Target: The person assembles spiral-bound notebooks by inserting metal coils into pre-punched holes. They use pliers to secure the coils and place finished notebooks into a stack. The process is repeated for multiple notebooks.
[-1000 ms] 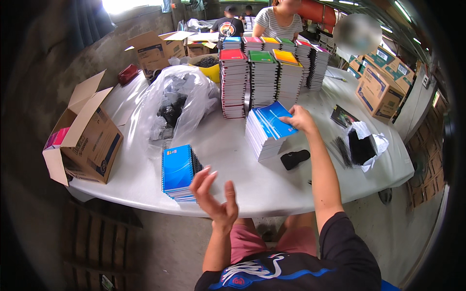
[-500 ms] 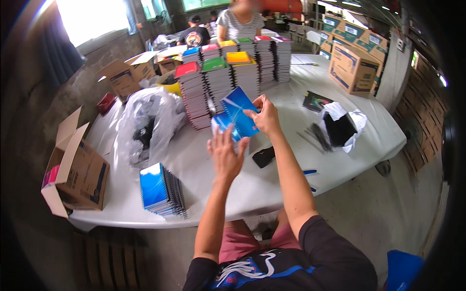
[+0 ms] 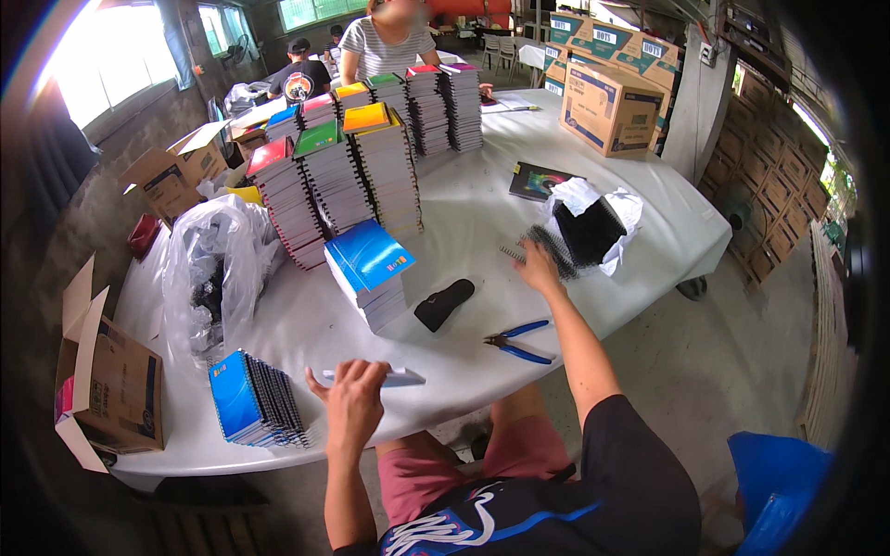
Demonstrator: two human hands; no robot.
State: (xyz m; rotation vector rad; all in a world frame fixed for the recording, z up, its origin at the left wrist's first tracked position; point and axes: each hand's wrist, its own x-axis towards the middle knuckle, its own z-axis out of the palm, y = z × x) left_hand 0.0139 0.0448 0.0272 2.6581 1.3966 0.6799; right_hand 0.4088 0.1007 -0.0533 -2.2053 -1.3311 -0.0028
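Note:
My left hand [image 3: 354,391] is closed on the edge of a thin notebook [image 3: 404,378], held almost edge-on above the front of the table. To the right, my right hand [image 3: 538,267] has its fingers curled round a black spiral binding coil [image 3: 510,251], at a small heap of loose coils [image 3: 556,248] blurred by motion. Between the hands lie blue-handled cutters [image 3: 521,344], jaws pointing left, and a flat black rounded object [image 3: 445,304]. A stack of blue-covered books [image 3: 373,264] stands beyond them. Spiral-bound blue notebooks [image 3: 243,400] are piled at the front left.
Tall stacks of coloured notebooks [image 3: 320,181] stand at the back, with a person [image 3: 389,51] behind them. On the left are a clear plastic bag [image 3: 218,278] and an open carton [image 3: 116,385]. Black coils in white wrapping [image 3: 593,230] and a dark booklet [image 3: 545,182] lie right.
The blue-covered item between my hands is now out of them. My left hand has come nearer with a thin notebook; my right hand has moved right to the coils. The view has shifted.

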